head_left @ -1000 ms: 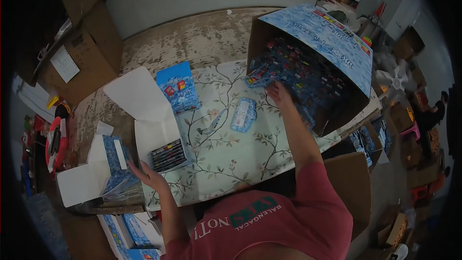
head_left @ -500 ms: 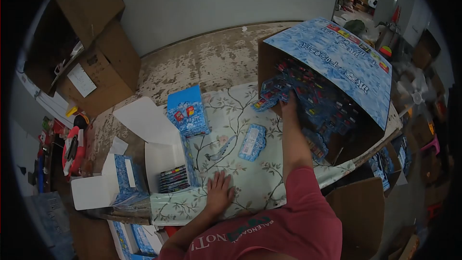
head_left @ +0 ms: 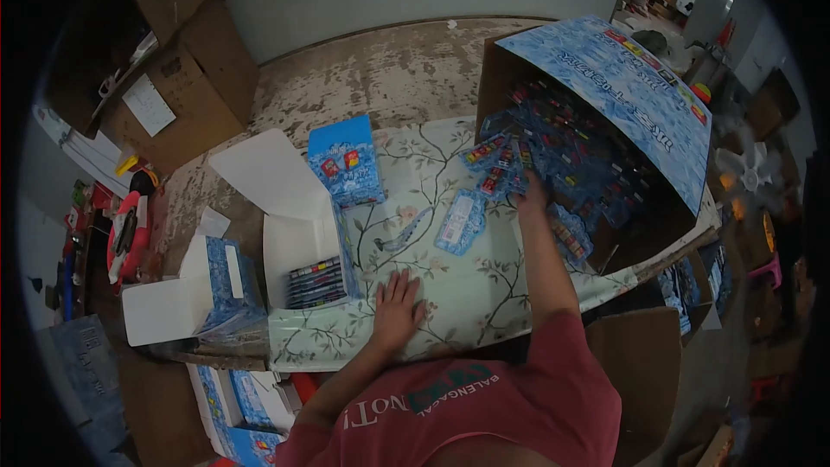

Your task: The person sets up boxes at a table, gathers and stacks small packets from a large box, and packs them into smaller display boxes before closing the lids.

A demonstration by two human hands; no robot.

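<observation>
My right hand is at the mouth of a large blue-printed carton lying on its side. Its fingers, partly hidden, are closed on several small blue packs with colourful pieces in them, which hang over the carton's lower edge. Many more such packs lie heaped inside. A single pack, pale side up, lies on the flowered tablecloth just left of that hand. My left hand rests flat on the cloth, fingers spread, holding nothing. Beside it stands an open white-lined box with a row of packs inside.
A small blue printed box stands behind the open box. Another opened blue-and-white box is at the table's left edge. Brown cartons stand at the back left. A fan is at right, and an open carton sits below the table edge.
My right hand has drawn back toward me, bringing several packs partly out over the carton's edge. My left hand stays flat on the cloth. The whole view has shifted slightly.
</observation>
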